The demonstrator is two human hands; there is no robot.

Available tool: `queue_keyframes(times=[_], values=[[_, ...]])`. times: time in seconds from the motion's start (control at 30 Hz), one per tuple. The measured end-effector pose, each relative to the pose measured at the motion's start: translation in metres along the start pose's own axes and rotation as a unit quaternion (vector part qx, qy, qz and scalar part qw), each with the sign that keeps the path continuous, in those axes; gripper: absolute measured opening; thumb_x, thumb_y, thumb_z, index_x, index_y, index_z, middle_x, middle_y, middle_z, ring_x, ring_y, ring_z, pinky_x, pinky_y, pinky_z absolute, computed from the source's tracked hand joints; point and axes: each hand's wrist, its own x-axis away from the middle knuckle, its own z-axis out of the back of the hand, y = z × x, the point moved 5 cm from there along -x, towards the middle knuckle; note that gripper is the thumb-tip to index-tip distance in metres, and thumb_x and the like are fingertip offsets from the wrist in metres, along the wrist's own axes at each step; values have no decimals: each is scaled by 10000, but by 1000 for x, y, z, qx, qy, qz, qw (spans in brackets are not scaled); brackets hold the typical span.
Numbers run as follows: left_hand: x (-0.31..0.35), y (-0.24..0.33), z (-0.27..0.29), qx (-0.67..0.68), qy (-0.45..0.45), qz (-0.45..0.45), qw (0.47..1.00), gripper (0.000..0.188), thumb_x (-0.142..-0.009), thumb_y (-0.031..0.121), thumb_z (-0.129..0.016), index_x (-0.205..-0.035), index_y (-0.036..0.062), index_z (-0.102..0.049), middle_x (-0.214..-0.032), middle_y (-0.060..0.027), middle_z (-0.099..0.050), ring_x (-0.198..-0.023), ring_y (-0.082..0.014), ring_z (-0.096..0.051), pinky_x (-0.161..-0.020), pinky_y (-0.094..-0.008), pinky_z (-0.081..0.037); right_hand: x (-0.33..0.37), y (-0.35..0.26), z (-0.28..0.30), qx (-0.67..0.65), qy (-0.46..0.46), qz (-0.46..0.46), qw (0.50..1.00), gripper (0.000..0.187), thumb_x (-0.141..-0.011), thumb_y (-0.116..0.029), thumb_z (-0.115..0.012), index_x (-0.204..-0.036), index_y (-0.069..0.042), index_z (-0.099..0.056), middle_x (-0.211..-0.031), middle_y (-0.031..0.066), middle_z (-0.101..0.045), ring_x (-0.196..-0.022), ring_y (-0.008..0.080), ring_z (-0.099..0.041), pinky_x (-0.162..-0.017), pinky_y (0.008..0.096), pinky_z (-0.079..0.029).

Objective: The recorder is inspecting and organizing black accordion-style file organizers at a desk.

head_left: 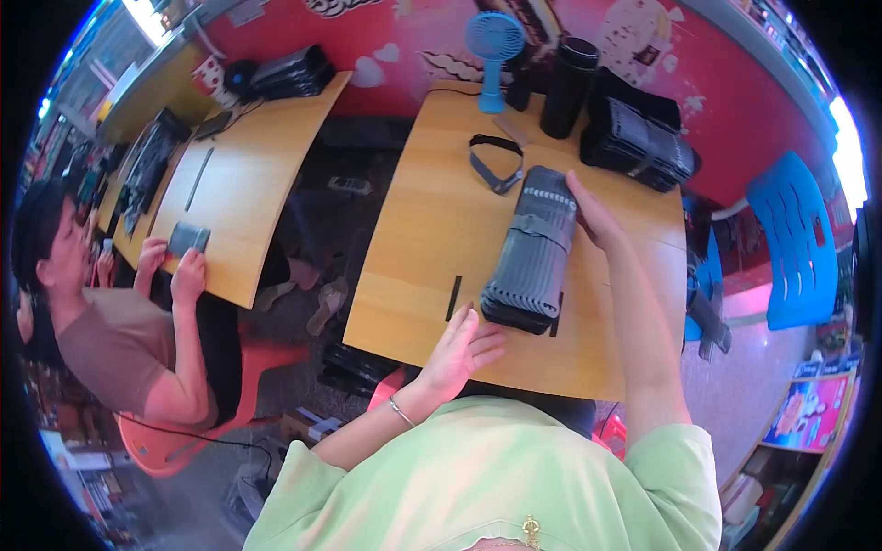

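Note:
A thick bundle of grey folded sleeves (pixel 533 253), bound round its middle by a grey strap, lies lengthwise on the wooden table in front of me. My right hand (pixel 593 218) holds its far right edge; some of those fingers are hidden by the bundle. Beside the near end, my left hand (pixel 461 349) is open with fingers stretched, its fingertips close to the bundle's lower left corner. Just beyond the bundle a loose grey strap (pixel 496 165) lies curled in a loop.
On my table (pixel 395 266) stand a blue fan (pixel 493 60), a black cylinder (pixel 570 87) and more strapped bundles (pixel 638 133). A blue chair (pixel 795 243) is at the right. To the left, a co-worker (pixel 138 340) sits at another table (pixel 234 184), handling a small grey piece (pixel 188 240).

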Motion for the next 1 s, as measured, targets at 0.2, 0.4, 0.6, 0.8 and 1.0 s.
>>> queue_keyframes(times=[0.2, 0.4, 0.6, 0.8, 1.0], values=[[-11, -6, -22, 16, -37, 9, 999, 692, -949, 469, -501, -1444, 87, -204, -1259, -148, -433, -1167, -270, -471, -1000, -504, -407, 10, 2, 7, 1, -10, -6, 1000, 832, -854, -669, -500, -1375, -21, -444, -1378, 112, -474, -1313, 206, -362, -1134, 350, -162], [-15, 1, -27, 38, -52, 51, 997, 762, -853, 661, -493, -1385, 140, -329, -1216, -164, -466, -1197, -316, -453, -1023, -545, -381, 49, -26, 0, 10, 12, -18, 1000, 821, -861, -653, -509, -1366, -8, -450, -1357, 129, -495, -1279, 218, -410, -1104, 350, -227], [-16, 17, -36, 50, -26, 85, 995, 844, -797, 719, -517, -1412, 178, -317, -1299, -187, -441, -1238, -358, -431, -1021, -591, -349, 66, -46, 11, 50, 23, 54, 997, 708, -898, -595, -501, -1329, -33, -494, -1221, 80, -579, -1144, 164, -491, -1006, 323, -338], [-27, 44, -48, 76, -121, -7, 990, 876, -814, 680, -535, -1446, 132, -272, -1469, -130, -335, -1312, -354, -376, -1028, -598, -337, 102, -85, 18, 38, 4, 134, 990, 624, -910, -488, -561, -1326, -30, -484, -1195, 79, -582, -1137, 158, -496, -1026, 306, -319], [-32, 71, -44, -3, -128, -144, 981, 653, -888, 432, -607, -1385, 108, -335, -1324, -98, -461, -1207, -251, -486, -1018, -398, -412, 139, -85, 27, 15, -42, 208, 977, 882, -832, -540, -636, -1467, -58, -259, -1355, 86, -441, -1263, 188, -397, -1082, 312, -246]])
